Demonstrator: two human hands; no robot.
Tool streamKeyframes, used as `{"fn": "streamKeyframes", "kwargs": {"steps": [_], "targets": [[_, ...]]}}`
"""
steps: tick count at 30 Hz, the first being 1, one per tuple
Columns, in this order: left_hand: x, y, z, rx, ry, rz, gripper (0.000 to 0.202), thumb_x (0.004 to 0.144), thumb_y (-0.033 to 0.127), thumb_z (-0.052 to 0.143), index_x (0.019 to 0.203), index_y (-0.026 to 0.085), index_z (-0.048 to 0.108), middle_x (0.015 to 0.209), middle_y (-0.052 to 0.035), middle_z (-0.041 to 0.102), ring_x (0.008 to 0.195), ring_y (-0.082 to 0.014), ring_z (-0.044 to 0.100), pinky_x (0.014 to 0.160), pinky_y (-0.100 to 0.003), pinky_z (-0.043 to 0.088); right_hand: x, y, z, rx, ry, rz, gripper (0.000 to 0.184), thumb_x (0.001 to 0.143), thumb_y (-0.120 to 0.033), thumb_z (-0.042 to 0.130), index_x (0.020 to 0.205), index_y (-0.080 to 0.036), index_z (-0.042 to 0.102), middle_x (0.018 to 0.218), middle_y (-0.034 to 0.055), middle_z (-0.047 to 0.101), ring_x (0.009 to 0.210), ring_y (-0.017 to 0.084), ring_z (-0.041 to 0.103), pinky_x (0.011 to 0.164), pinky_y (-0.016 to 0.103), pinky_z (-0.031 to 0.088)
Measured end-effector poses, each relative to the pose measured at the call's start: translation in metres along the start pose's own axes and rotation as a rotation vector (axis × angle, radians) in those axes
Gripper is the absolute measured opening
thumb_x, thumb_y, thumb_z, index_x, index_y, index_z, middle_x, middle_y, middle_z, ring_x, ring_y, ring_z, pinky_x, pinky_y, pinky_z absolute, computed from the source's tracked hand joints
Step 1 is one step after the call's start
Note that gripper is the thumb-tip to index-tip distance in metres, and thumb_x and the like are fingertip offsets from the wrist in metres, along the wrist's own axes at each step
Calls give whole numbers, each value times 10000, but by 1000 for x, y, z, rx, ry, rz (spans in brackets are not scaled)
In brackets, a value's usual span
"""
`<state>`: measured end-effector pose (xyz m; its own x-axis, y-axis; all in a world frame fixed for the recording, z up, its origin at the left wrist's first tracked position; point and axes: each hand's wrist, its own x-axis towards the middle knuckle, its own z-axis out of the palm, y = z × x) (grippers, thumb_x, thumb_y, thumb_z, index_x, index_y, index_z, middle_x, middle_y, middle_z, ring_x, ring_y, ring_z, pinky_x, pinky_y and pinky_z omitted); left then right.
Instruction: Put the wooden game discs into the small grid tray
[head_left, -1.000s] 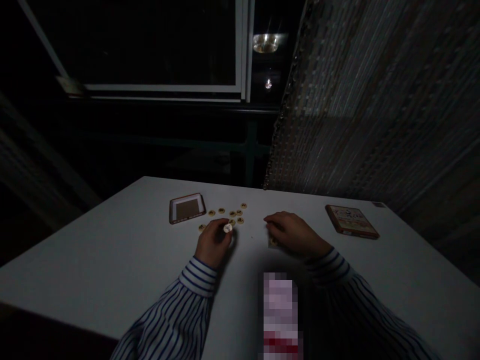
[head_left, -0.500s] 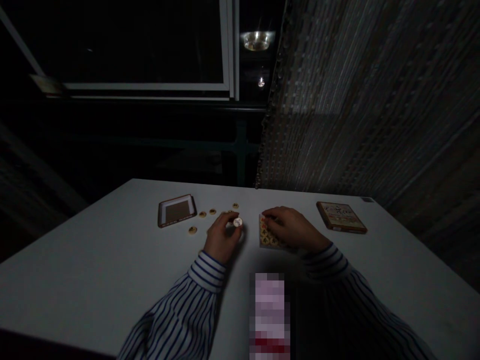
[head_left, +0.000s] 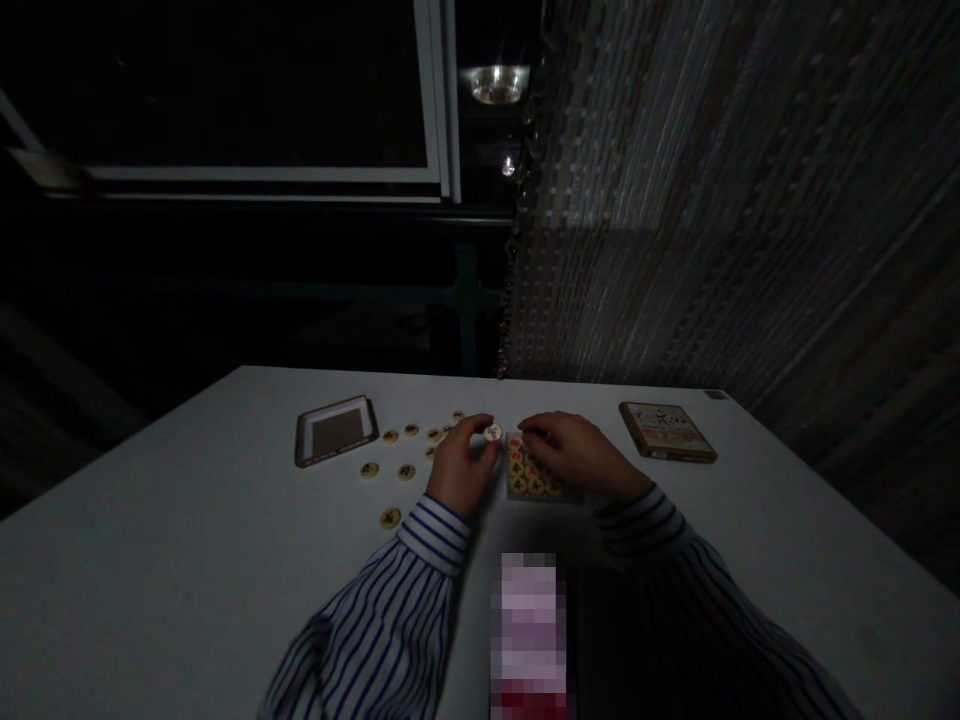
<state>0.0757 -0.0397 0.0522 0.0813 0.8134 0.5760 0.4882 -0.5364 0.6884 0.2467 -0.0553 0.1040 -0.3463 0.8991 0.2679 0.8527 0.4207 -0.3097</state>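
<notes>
My left hand pinches a round Chinese chess piece between thumb and forefinger, its marked face toward me. It is just left of a shallow tray that holds rows of chess pieces with red and black characters. My right hand is closed over the tray's far and right part, its fingertips bent down at the far left corner. What these fingertips hold, if anything, is hidden. Left of my left hand, several loose chess pieces lie on the table, one of them a near piece.
An open box lid lies at the far left of the white table. A flat printed box lies at the right. A bead curtain hangs behind the table's right side, and a window frame stands beyond it.
My left hand has moved right with its chess piece, closer to the tray, uncovering more loose pieces. My right hand stays over the tray. The whole view has shifted slightly.
</notes>
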Motion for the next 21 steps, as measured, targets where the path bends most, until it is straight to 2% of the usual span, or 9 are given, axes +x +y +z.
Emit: {"fn": "streamKeyframes", "kwargs": {"steps": [7,15,21], "targets": [[3,1,15,-1,17,12,272,737,198,528,1008,176,539,985,-47,609,918,-162,561,839,-329,449,0,8,0,-17,24,39,314,824,-308,391,1039,-207,597,1001,35,634,932,165,552,809,264,396],[-9,-12,25,44,42,39,258,755,242,529,1000,159,533,964,-74,611,905,-176,571,815,-333,464,1,10,2,-1,16,25,313,824,-284,384,1039,-208,598,1020,29,631,941,160,553,823,262,391],[-13,-20,32,90,67,32,262,754,241,537,1003,161,539,967,-77,626,917,-188,573,826,-348,458,9,16,10,31,-23,11,291,812,-287,405,992,-205,618,963,39,647,909,163,567,807,259,395]]}}
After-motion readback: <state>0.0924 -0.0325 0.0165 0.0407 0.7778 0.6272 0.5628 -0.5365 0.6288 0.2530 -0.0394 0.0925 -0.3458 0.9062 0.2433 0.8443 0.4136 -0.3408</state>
